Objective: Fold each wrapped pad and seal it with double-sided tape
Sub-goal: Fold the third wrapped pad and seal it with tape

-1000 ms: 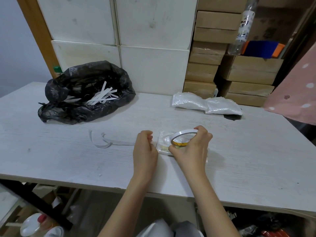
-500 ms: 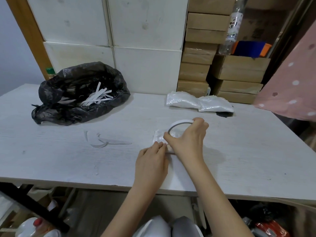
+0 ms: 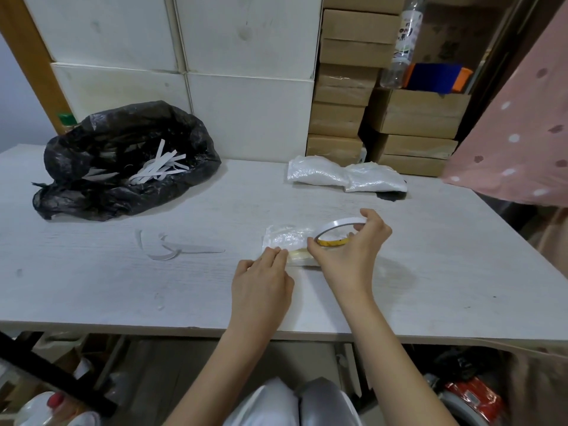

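Observation:
A wrapped pad [image 3: 284, 238] in clear crinkled plastic lies flat on the white table [image 3: 123, 287], near its middle. My right hand [image 3: 347, 256] grips a thin roll of double-sided tape [image 3: 336, 232], white outside and yellow inside, held on edge over the pad's right end. A short yellowish strip of tape runs from the roll along the pad's near edge. My left hand [image 3: 261, 281] rests on the table, its fingertips pressing down the pad's near left edge at the tape's end. Two more wrapped pads [image 3: 344, 176] lie at the back of the table.
A black plastic bag [image 3: 123, 161] holding several white backing strips sits at the back left. Loose curled strips [image 3: 172, 249] lie left of the pad. White boxes and stacked cardboard boxes [image 3: 341, 96] stand behind the table. A pink spotted cloth [image 3: 522, 133] hangs at the right.
My left hand moved from beside the pad onto its near left edge. My right hand carried the roll to the right, drawing tape out along the pad.

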{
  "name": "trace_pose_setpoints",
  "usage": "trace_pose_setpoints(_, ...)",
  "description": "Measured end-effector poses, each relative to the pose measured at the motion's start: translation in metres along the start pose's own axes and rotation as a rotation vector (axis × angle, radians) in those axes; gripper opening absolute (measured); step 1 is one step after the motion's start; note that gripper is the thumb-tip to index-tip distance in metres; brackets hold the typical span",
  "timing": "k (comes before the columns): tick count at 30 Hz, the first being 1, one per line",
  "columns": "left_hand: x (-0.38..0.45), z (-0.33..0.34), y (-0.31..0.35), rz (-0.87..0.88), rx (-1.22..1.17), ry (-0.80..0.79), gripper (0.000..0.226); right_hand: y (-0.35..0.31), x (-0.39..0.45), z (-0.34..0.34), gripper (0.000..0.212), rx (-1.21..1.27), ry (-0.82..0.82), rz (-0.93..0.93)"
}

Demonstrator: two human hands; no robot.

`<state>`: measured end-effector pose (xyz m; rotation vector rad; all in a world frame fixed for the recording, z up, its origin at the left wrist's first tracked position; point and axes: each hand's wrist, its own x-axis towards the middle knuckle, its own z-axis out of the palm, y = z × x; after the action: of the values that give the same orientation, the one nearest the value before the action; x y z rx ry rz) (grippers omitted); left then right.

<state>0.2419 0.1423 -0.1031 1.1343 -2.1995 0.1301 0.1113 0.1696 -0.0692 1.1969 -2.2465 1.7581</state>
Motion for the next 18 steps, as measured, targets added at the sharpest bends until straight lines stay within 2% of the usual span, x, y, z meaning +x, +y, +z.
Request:
trace_pose_setpoints(3,-0.001,0.001,0.0,-0.005,0.009,0.036,0.031,0.009,-0.004,0.002,0.086,0.013,0.012,0.029)
trace_pose_setpoints(7,-0.002,0.0,0.0,-0.013,0.01,0.047,0.033,0.013,-0.009,0.007,0.079,-0.052,-0.006,-0.039)
trace_pose_setpoints(10,-0.001,-0.001,0.002,-0.02,0.021,0.042,0.034,0.012,-0.008,0.007,0.081,-0.068,-0.049,0.03)
trace_pose_setpoints(12,-0.001,-0.004,0.003,-0.008,0.005,0.044,0.038,0.01,-0.005,0.004,0.082,-0.096,-0.089,0.073)
trace_pose_setpoints(15,0.001,-0.01,0.006,0.002,-0.01,-0.008,0.058,0.004,0.004,-0.006,0.086,-0.154,-0.198,0.154)
trace_pose_setpoints(18,0.001,-0.006,0.007,0.043,0.038,0.0,0.048,0.001,0.012,-0.019,0.09,-0.241,-0.317,0.182)
